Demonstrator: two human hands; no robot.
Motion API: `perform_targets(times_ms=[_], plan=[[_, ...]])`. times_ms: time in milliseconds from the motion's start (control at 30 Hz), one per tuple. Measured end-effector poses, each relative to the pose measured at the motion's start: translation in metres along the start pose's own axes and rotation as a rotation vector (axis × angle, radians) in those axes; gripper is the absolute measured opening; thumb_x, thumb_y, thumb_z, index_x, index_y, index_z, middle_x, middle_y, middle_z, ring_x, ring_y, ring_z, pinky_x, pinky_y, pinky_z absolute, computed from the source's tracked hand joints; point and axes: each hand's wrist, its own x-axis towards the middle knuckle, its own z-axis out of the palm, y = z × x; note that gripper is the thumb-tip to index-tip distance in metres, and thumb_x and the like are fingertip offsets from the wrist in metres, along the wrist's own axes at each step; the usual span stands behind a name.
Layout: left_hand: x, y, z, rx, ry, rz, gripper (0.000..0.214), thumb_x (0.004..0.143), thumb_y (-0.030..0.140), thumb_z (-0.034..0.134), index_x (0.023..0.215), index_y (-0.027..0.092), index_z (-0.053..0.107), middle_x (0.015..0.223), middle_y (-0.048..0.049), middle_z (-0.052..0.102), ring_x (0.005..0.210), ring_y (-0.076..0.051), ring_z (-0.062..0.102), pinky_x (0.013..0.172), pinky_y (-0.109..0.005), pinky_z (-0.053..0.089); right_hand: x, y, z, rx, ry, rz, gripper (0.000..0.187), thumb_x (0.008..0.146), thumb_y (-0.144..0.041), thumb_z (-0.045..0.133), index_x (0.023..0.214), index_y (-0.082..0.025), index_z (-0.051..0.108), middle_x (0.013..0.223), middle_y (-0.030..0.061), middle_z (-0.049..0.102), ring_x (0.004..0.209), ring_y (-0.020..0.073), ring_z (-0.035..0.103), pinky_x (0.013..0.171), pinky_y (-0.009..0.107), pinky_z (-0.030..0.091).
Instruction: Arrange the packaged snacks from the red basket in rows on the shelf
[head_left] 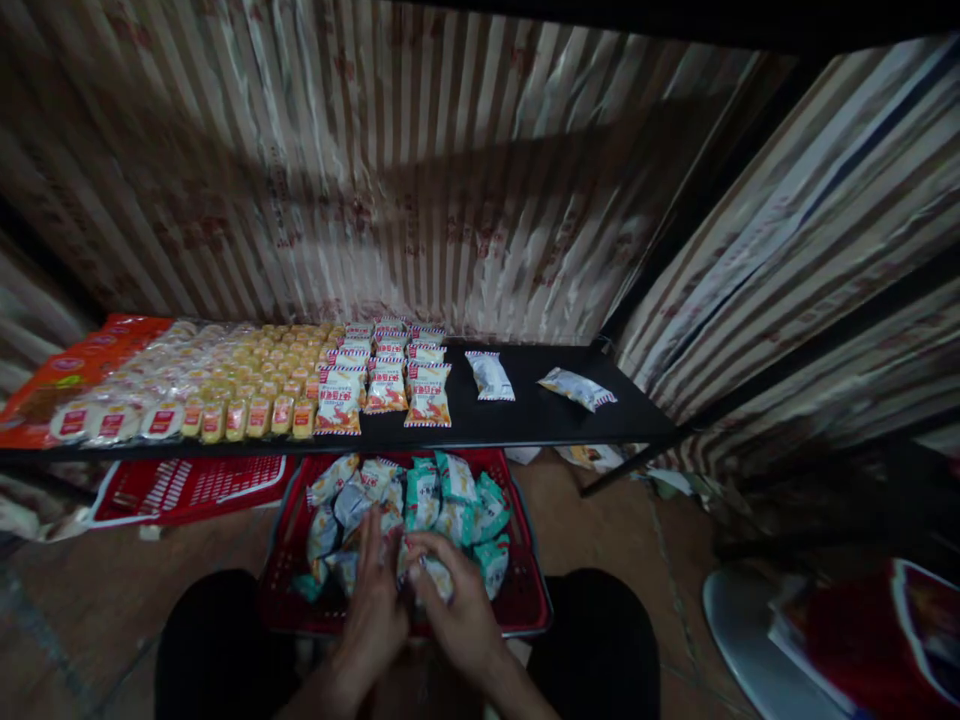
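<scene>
A red plastic basket (pixel 534 570) filled with small snack packets stands between my knees. My left hand (pixel 371 590) is over the near middle of the basket, its fingers stretched out and pointing forward. Beside it, my right hand (pixel 454 595) has its fingers curled inward towards the left hand; what lies in them is hidden. Around the hands are grey-and-yellow packets (pixel 352 505) on the left and green-and-white packets (pixel 457 478) on the right.
On the black shelf (pixel 517 425) stand rows of orange-and-white packets (pixel 386 385), small yellow cakes (pixel 259 415), round white pastries (pixel 116 422) and an orange bag (pixel 67 365). Two packets lie apart: one pale (pixel 491 377), one silvery (pixel 577 388). Another red basket (pixel 180 485) is below left.
</scene>
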Motion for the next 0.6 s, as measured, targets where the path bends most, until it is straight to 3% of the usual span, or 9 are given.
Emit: perform_targets(times_ms=[67, 133, 233, 300, 433, 600], plan=[[0.012, -0.03, -0.011, 0.164, -0.067, -0.148, 0.051, 0.078, 0.027, 0.047, 0.126, 0.012, 0.054, 0.139, -0.0128, 0.048, 0.137, -0.03, 0.029, 0.112, -0.047, 0.026, 0.024, 0.021, 0.001, -0.274, 0.023, 0.176, 0.038, 0.083, -0.031, 0.05, 0.117, -0.019, 0.061, 0.12, 0.013, 0.062, 0.113, 0.0267, 0.056, 0.1, 0.045, 0.041], [0.015, -0.048, -0.017, 0.228, -0.164, -0.142, 0.052, 0.082, 0.024, 0.04, 0.131, 0.012, 0.048, 0.138, -0.0115, 0.049, 0.131, -0.024, 0.04, 0.109, -0.04, 0.032, 0.032, 0.047, 0.001, -0.458, -0.025, 0.26, 0.047, 0.079, -0.03, 0.055, 0.123, -0.013, 0.058, 0.132, 0.0171, 0.054, 0.127, 0.0298, 0.045, 0.107, 0.045, 0.034], [0.01, -0.053, -0.014, 0.309, -0.287, -0.169, 0.048, 0.086, 0.028, 0.039, 0.131, 0.012, 0.048, 0.136, -0.0142, 0.051, 0.125, -0.022, 0.048, 0.105, -0.034, 0.035, 0.027, 0.078, 0.009, -0.486, -0.17, 0.387, 0.057, 0.082, -0.04, 0.053, 0.132, -0.013, 0.048, 0.133, 0.0157, 0.054, 0.125, 0.0273, 0.047, 0.105, 0.041, 0.035], [0.01, -0.047, -0.006, 0.347, -0.311, -0.261, 0.049, 0.086, 0.03, 0.042, 0.13, 0.009, 0.048, 0.138, -0.0178, 0.048, 0.128, -0.025, 0.045, 0.104, -0.034, 0.035, 0.024, 0.09, 0.018, -0.476, -0.178, 0.462, 0.064, 0.081, -0.047, 0.055, 0.135, -0.014, 0.045, 0.133, 0.0144, 0.054, 0.125, 0.0275, 0.048, 0.104, 0.04, 0.035], [0.02, -0.037, 0.01, 0.326, -0.267, -0.38, 0.051, 0.085, 0.03, 0.044, 0.13, 0.005, 0.047, 0.136, -0.02, 0.049, 0.13, -0.027, 0.042, 0.107, -0.037, 0.029, 0.028, 0.101, 0.029, -0.445, -0.067, 0.529, 0.054, 0.078, -0.039, 0.058, 0.127, -0.019, 0.053, 0.124, 0.0104, 0.061, 0.119, 0.0264, 0.053, 0.101, 0.038, 0.038], [0.017, -0.035, 0.021, 0.237, -0.283, -0.324, 0.049, 0.083, 0.025, 0.046, 0.131, 0.012, 0.048, 0.134, -0.013, 0.053, 0.126, -0.02, 0.046, 0.105, -0.029, 0.031, 0.031, 0.114, 0.02, -0.178, 0.162, 0.53, 0.041, 0.073, -0.036, 0.057, 0.111, -0.021, 0.059, 0.1, 0.005, 0.069, 0.093, 0.0216, 0.064, 0.083, 0.033, 0.049]])
